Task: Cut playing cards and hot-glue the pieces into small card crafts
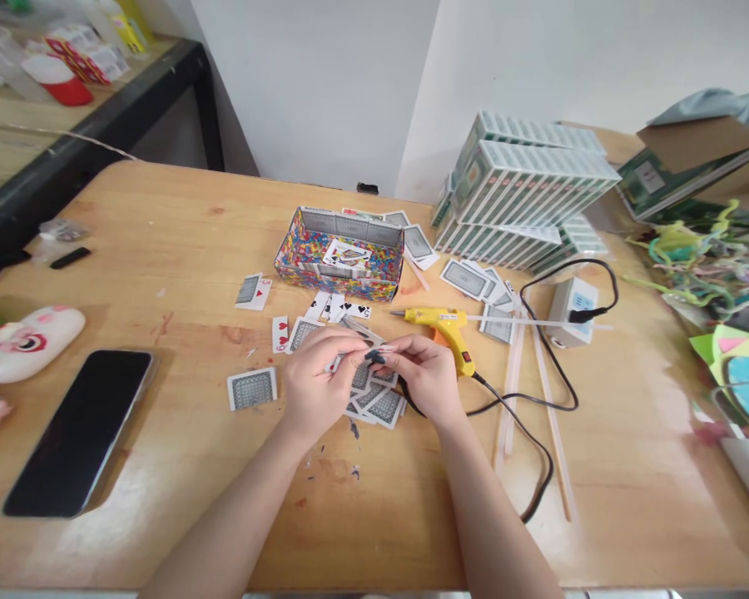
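Note:
My left hand (324, 378) and my right hand (425, 372) meet at mid-table, fingertips pinched together around a small dark and pale piece (375, 355), too small to name. Beneath them lie scattered playing cards (384, 406), most of them face down. Just beyond stands an open box (365, 289) with a multicoloured pattern, cards along its inner walls and some face-up cards inside. A yellow glue gun (453, 333) rests right beside my right hand, its nozzle pointing left. Apart from the pile, a single card (252, 389) lies to the left of my left hand.
A black phone (80, 433) and a white plush item (37, 343) lie at the left. Glue sticks (555, 424), a black cable (546, 474) and a white power adapter (572, 310) are on the right. Stacked card boxes (524, 187) stand at the back right.

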Available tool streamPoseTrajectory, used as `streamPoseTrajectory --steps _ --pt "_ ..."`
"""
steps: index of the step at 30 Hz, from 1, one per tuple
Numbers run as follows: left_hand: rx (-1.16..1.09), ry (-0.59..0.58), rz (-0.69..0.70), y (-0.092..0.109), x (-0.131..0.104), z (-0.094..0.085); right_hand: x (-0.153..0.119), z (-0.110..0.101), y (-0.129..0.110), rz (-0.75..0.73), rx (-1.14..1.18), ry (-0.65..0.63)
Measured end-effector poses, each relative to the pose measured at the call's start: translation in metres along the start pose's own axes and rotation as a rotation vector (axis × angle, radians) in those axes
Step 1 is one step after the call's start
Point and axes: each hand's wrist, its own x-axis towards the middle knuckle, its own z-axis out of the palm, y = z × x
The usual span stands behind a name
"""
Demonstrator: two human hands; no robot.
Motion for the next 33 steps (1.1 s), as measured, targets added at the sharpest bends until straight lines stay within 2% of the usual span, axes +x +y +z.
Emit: streamPoseTrajectory --steps 5,9,13,17,20,23,26,29,33 --pt "-0.023 0.022 -0.019 -0.005 -0.001 0.002 -0.001 0.000 0.000 -0.063 0.013 -0.013" --pt "-0.059 0.007 -0.076 -0.011 0.002 0.002 -0.002 0.001 0.000 -0.151 0.012 0.025" --pt "-0.140 -0.050 -0.207 -0.014 0.005 0.002 -0.003 0.001 0.000 -0.196 0.018 0.051" --pt "-0.381 -0.123 -0.503 -0.013 0.007 0.002 -0.002 -0.002 0.000 -0.142 0.139 -0.069" --pt "-0.553 -0.136 -0.640 -0.011 0.007 0.004 -0.002 -0.003 0.001 -0.062 0.230 -0.145" --pt "-0.654 -0.122 -0.697 -0.007 0.007 0.006 -0.001 0.000 0.003 -0.024 0.208 -0.132" --pt "-0.688 -0.157 -0.729 0.000 0.006 0.008 -0.001 0.006 0.005 -0.043 0.211 -0.125" --pt "-0.635 -0.145 -0.735 0.004 0.005 0.011 -0.001 0.011 0.005 -0.046 0.220 -0.104" --pt "-0.560 -0.108 -0.754 0.002 0.003 0.012 -0.003 0.012 0.004 0.039 0.165 -0.067"
